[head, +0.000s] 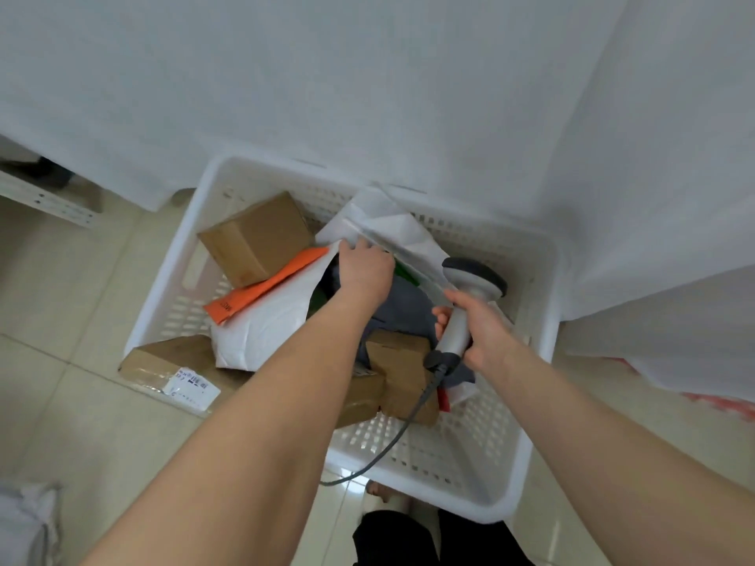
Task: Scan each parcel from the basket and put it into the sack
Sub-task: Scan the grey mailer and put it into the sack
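Note:
A white plastic basket [527,475] stands on the floor and holds several parcels. My left hand [365,268] reaches into its middle and grips the edge of a white poly-bag parcel [388,228]. My right hand [482,328] holds a grey barcode scanner [470,288] by its handle, head pointing away from me over the basket's right side. Other parcels: a cardboard box [255,236] at the back left, an orange mailer [261,290], a white padded mailer [265,324], a dark grey bag [402,310], a small brown box [402,373]. I cannot make out the sack with certainty.
A flat cardboard parcel with a white label [171,369] hangs over the basket's left rim. White sheeting [367,75] hangs behind and to the right. The scanner cable [392,443] trails toward me. A white bundle [24,520] lies at the bottom left on the tiled floor.

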`<state>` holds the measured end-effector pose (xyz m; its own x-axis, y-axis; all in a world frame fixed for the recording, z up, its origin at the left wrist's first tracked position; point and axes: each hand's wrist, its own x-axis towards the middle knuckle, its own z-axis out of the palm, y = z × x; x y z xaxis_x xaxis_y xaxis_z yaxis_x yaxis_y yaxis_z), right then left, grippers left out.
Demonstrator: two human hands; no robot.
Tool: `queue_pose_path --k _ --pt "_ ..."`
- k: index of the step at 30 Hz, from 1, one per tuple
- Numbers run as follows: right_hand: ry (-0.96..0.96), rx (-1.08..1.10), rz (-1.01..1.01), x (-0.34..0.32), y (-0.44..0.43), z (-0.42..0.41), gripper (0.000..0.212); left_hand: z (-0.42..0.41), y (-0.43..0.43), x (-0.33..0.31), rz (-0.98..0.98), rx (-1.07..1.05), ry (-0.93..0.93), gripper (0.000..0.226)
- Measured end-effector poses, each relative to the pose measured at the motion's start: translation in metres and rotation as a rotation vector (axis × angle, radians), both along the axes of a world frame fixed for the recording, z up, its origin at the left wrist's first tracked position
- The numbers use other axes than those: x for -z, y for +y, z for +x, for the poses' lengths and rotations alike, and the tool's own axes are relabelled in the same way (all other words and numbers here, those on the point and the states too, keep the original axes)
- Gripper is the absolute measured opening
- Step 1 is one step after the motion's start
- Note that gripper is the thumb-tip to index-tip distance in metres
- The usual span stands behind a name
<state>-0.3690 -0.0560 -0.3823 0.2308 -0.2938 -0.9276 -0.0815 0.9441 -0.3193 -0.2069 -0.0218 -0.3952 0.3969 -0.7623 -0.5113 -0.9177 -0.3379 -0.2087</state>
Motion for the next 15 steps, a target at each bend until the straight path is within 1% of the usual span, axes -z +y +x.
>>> queue_pose_path --k 5,9,11,13,15 --pt "0.010 0.031 0.012 -0.047 0.017 -0.005 0.008 -0.001 0.003 -0.056 -0.175 -0.068 0.148 0.024" --pt "0.030 0.091 -0.024 -0.101 0.030 -0.009 0.011 -0.008 0.011 -0.114 -0.310 -0.093 0.236 0.022" --pt "0.031 0.113 -0.053 -0.130 0.036 -0.009 0.017 -0.012 0.019 -0.147 -0.359 -0.140 0.260 0.018" --pt "0.033 0.139 -0.077 -0.161 0.044 -0.008 0.030 -0.014 0.028 -0.182 -0.383 -0.223 0.301 0.018" --pt "0.032 0.157 -0.098 -0.190 0.050 -0.006 0.034 -0.011 0.037 -0.216 -0.405 -0.319 0.358 0.019"
